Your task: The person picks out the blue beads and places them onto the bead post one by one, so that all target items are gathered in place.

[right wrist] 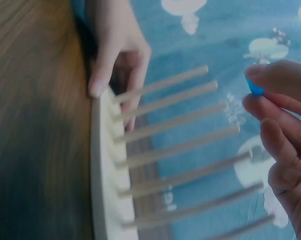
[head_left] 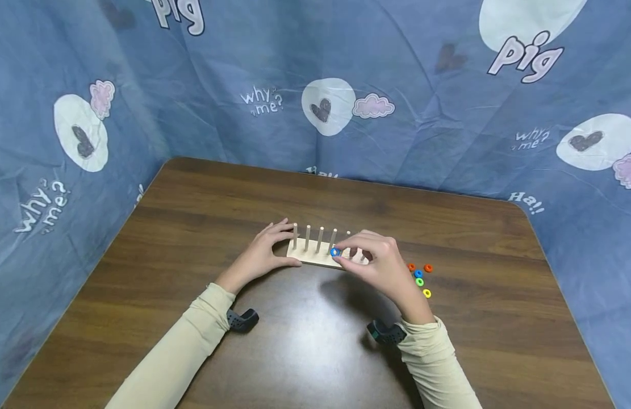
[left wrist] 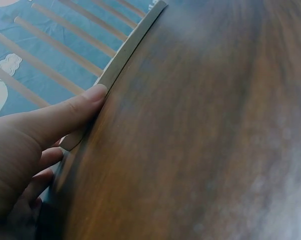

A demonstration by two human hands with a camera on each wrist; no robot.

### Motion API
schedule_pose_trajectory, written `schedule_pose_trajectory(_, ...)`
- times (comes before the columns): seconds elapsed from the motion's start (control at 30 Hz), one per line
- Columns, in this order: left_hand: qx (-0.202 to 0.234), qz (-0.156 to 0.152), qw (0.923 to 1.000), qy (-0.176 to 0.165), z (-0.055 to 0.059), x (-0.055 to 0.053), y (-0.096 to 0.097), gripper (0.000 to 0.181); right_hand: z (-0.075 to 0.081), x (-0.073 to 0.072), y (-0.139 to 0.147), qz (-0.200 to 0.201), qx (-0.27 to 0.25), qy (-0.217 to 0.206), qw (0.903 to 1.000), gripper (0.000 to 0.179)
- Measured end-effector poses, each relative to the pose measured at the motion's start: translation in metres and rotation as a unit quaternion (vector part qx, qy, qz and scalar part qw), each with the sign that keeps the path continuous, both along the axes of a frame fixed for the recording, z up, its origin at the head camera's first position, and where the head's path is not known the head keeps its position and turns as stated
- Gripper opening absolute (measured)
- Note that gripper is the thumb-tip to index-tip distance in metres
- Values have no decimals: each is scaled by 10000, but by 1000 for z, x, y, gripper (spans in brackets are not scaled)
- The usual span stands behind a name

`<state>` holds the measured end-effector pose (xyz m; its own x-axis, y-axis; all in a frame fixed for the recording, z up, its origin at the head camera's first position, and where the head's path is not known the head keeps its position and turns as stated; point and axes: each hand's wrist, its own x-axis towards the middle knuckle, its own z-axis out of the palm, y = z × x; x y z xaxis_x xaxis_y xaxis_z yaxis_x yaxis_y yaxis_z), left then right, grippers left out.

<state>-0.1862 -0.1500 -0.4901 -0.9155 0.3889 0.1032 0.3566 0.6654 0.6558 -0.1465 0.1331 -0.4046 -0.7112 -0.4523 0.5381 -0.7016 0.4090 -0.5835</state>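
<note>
A pale wooden peg board (head_left: pixel 309 257) with a row of several upright pegs (head_left: pixel 321 241) lies on the table. My left hand (head_left: pixel 266 250) holds its left end; in the left wrist view the thumb (left wrist: pixel 70 112) presses the front edge. My right hand (head_left: pixel 380 262) pinches a small blue ring (right wrist: pixel 254 89) between thumb and fingertips. In the right wrist view the ring is beside the peg tops, apart from them. No rings show on the visible pegs. From the head view, the right hand hides part of the board's right end.
Several loose rings lie on the table right of my right hand: an orange-red one (head_left: pixel 429 268), a blue one (head_left: pixel 418 274), a green one (head_left: pixel 420 282) and a yellow one (head_left: pixel 427 293) among them. A blue printed curtain (head_left: pixel 274 51) hangs behind the brown wooden table (head_left: pixel 233 193).
</note>
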Motion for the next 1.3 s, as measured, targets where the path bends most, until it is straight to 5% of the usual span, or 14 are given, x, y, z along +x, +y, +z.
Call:
schedule_pose_trajectory(0.4,-9,-39,9998,191,-1,-1,0,71,13,-19,-30,10,-138,250,9996,13)
schedule_pose_trajectory(1.3,124,-132,9994,284,2,1,-1,67,11,-44,-70,-192,473,-259,9984,21)
